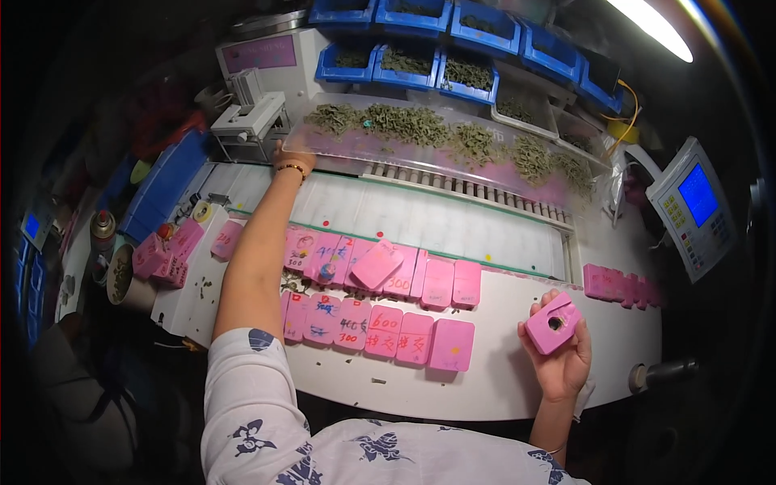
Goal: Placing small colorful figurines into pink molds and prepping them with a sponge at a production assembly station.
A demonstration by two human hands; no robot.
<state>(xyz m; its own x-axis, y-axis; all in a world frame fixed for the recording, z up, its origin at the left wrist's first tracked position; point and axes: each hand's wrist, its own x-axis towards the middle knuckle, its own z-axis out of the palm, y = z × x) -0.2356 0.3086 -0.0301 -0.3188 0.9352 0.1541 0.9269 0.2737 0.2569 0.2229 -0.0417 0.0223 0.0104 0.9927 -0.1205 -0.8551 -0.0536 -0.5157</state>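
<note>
My right hand (566,368) is closed around a pink block (553,325), held above the white table at the right. A round hole in its top face has something dark inside. My left arm stretches far forward, and my left hand (295,157), with a beaded bracelet at the wrist, is at the left end of a clear tray (356,153). Its fingers are mostly hidden. Heaps of dried grey-green leaves (412,125) lie along that tray. Between my arms stand two rows of pink boxes (438,282) with handwritten marks, one box (377,265) lying tilted on top of the back row.
Blue bins (406,65) of leaves line the back. A white machine (250,113) stands behind my left hand. At the right are a control panel (693,202) with a blue screen and more pink blocks (621,286). A cup (125,275) and spray can (103,230) stand left.
</note>
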